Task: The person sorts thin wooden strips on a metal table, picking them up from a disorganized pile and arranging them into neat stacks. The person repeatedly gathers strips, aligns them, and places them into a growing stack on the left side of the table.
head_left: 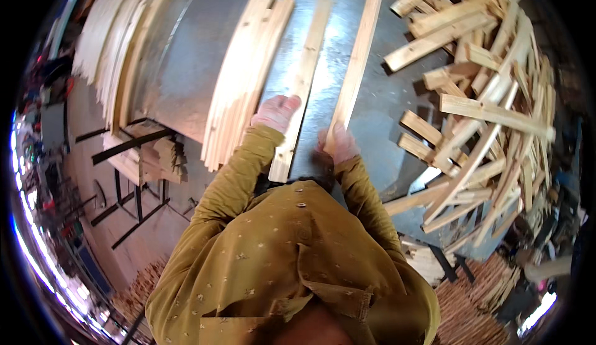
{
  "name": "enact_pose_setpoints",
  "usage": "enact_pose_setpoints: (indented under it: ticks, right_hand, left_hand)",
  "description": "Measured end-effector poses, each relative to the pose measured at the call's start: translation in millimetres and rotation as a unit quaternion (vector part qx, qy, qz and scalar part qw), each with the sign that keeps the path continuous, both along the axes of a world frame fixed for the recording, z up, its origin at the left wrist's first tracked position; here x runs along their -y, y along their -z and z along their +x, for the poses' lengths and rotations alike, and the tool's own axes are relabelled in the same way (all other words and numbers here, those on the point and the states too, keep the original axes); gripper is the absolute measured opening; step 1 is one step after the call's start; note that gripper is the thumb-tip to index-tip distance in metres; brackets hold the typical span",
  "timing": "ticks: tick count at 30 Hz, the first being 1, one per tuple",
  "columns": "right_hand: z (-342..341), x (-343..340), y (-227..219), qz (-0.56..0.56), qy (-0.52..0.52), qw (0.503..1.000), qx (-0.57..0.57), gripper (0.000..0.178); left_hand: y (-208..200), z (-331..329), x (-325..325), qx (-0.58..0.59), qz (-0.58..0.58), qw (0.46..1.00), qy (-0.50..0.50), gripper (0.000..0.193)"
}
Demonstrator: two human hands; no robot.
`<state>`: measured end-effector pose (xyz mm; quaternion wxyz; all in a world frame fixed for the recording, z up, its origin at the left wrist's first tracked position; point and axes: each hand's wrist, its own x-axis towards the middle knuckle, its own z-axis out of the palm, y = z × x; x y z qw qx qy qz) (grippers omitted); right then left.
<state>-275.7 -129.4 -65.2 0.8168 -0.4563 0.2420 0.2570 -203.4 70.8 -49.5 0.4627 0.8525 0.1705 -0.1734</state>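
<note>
Head view: left hand point(276, 112) laid flat, fingers together, on middle slat point(302, 84); right hand point(337, 144) clamped on right slat point(355, 65). Ends are best kept aligned.

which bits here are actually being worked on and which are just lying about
In hand:
- long pale wooden slat under the left hand
- second long pale slat at the right hand

Lying about:
- neat stack of slats
- jumbled heap of short wood offcuts
- grey metal table

Woodworking workshop: metal bench point(205, 53), heaped wooden slats point(490, 96)
</note>
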Motion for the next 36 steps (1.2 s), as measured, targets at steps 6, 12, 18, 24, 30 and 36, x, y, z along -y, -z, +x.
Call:
enact_pose_setpoints:
  ticks: [6,12,18,24,30,36]
  right_hand:
    - [3.6,-101.7,-62.1,-0.419,-0.455,0.785,0.037,0.093]
    - [69.7,-111.6,-25.8,-0.527,-0.280,0.749,0.288,0.074]
    - [198.4,-131.7,-18.6,-0.706,-0.085,0.622,0.328,0.057]
    - [221.1,-193.5,-98.0,-0.279,0.235,0.897,0.249,0.062]
    - [310.4,-176.4,-241.9,-0.100,0.302,0.833,0.452,0.053]
    - [277.3,-157.9,-171.5,-0.025,0.111,0.985,0.130,0.035]
  left_hand:
    - [-82.8,-3.5,-36.6,0.068,0.179,0.980,0.044,0.064]
    - [-67.0,69.0,-177.1,0.171,0.345,0.922,0.049,0.064]
    - [-15.5,169.7,-147.2,0.130,0.197,0.954,0.184,0.083]
    - [-41.9,195.7,-155.0,0.056,-0.506,0.856,0.096,0.112]
    - [-187.1,338.4,-141.8,-0.288,-0.811,0.308,0.406,0.082]
    - [-166.5,255.6,-197.5,0.189,-0.589,0.786,0.021,0.065]
